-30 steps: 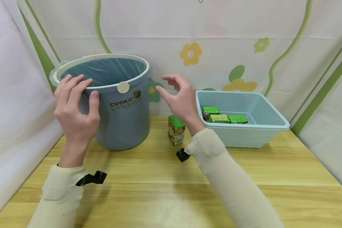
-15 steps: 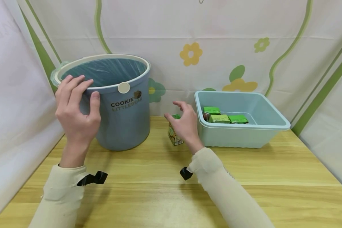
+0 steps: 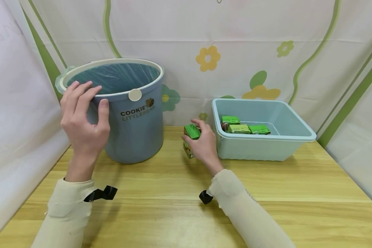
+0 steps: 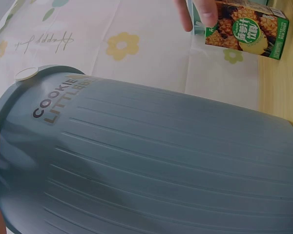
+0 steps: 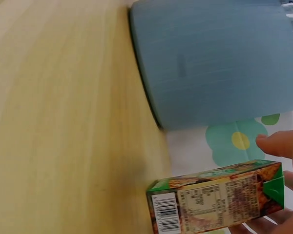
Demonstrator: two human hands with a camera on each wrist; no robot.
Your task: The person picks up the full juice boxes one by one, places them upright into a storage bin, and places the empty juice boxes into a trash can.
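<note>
A blue trash bin (image 3: 133, 131) with a white rim and a clear liner bag stands at the left of the head view. My left hand (image 3: 85, 124) holds its near rim, fingers hooked over the top and thumb against the outside wall. Right of the bin, a pineapple juice box (image 3: 192, 132) with a green top stands upright on the table. My right hand (image 3: 204, 141) is around its upper end, thumb on the near side and fingers behind. In the right wrist view, a gap shows between the thumb (image 5: 276, 144) and the juice box (image 5: 217, 202).
A light blue plastic basin (image 3: 263, 146) stands at the right, holding several green-topped boxes (image 3: 239, 129). The wooden table (image 3: 161, 206) reaches back to a white curtain (image 3: 179, 31) with flower prints, which also closes off both sides.
My right hand has come down from above the juice box and now surrounds its top. The left hand stays on the bin's rim; bin, basin and boxes keep their places.
</note>
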